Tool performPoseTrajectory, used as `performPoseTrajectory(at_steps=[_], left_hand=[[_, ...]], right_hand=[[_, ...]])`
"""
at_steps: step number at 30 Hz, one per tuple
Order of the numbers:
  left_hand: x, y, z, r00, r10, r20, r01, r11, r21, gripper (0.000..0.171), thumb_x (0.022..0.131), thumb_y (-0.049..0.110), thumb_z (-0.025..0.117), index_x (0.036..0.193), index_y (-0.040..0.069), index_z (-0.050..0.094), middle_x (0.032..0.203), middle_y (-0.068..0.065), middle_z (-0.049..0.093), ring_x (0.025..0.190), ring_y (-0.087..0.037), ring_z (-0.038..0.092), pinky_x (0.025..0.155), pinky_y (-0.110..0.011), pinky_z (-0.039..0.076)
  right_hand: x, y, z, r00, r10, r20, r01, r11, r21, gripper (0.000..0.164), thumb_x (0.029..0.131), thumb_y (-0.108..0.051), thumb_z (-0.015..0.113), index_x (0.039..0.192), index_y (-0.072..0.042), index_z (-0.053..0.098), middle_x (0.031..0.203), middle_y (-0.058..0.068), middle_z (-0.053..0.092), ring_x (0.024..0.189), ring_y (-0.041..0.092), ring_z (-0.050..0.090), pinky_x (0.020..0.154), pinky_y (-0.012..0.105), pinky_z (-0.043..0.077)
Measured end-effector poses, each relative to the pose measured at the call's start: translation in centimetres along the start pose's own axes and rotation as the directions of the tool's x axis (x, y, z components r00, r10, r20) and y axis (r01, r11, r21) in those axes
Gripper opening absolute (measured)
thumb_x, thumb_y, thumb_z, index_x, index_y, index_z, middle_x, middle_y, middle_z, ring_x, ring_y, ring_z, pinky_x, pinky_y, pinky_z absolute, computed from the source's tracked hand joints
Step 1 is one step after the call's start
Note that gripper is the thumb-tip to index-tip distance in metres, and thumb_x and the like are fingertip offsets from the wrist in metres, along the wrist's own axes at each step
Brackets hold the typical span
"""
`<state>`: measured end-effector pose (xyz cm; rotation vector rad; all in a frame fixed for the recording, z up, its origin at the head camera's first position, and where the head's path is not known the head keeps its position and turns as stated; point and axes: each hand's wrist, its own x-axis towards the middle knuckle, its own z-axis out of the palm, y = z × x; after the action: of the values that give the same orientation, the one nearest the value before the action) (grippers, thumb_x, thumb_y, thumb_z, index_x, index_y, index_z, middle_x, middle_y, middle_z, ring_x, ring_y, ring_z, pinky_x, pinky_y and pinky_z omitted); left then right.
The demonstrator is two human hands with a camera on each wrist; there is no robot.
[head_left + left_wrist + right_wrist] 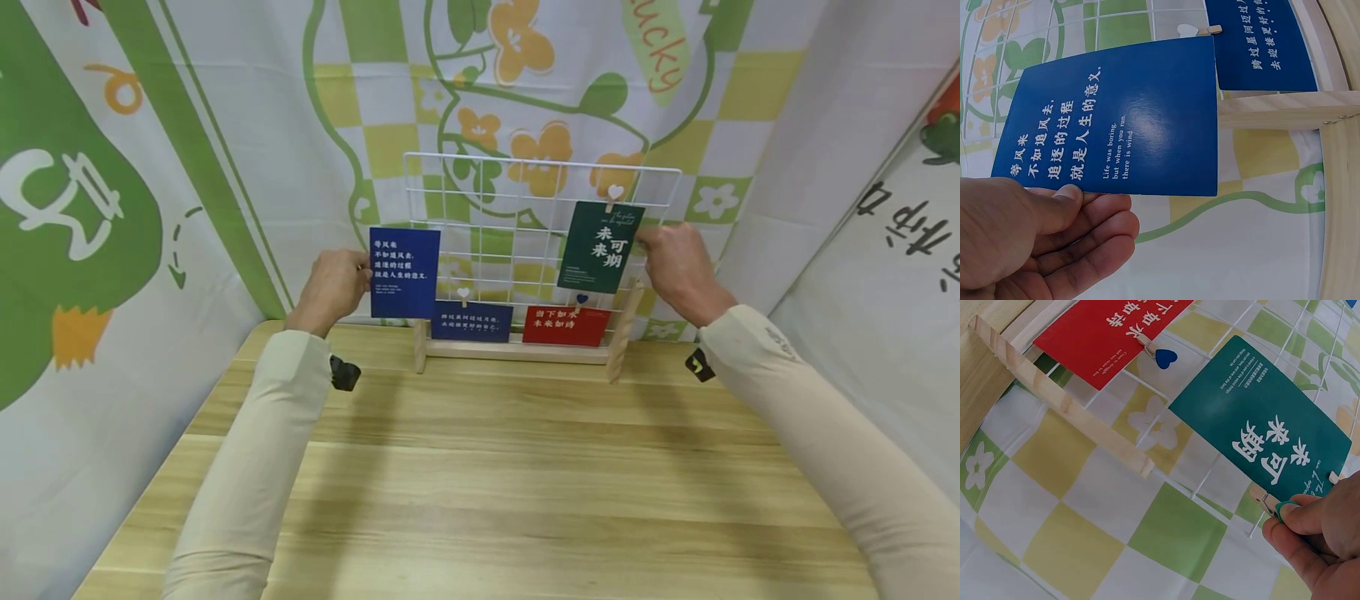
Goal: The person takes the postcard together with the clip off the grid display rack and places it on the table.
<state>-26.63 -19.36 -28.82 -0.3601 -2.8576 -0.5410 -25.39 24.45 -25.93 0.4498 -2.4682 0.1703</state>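
Between thumb and fingers, my left hand pinches the edge of an upright blue card with white writing. This card overlaps the left side of a white wire grid rack. On the right, my right hand pinches a small wooden clothespin with a green heart, at the side edge of a green card. That green card hangs tilted on the grid, under a clothespin with a white heart at its top.
Low on the grid, another blue card and a red card hang side by side from heart clothespins. The rack's wooden base stands at the back of the wooden table, close before a patterned curtain.
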Motion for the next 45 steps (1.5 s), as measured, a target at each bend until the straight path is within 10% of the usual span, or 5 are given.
performPoseTrajectory(at_steps=[45], left_hand=[[-1.0,-1.0,-0.1,1.000,0.028,0.001,-0.028,1.000,0.010,0.023,0.095,0.007,0.046,0.079,0.003,0.062,0.075,-0.014,0.068,0.058,-0.023,0.059,0.051,-0.032,0.041]], right_hand=[[-1.9,1.3,-0.3,0.995,0.076,0.058,-0.076,0.997,-0.002,0.032,0.083,0.009,0.040,0.096,0.003,0.069,0.086,0.025,0.068,0.072,0.039,0.066,0.061,0.046,0.053]])
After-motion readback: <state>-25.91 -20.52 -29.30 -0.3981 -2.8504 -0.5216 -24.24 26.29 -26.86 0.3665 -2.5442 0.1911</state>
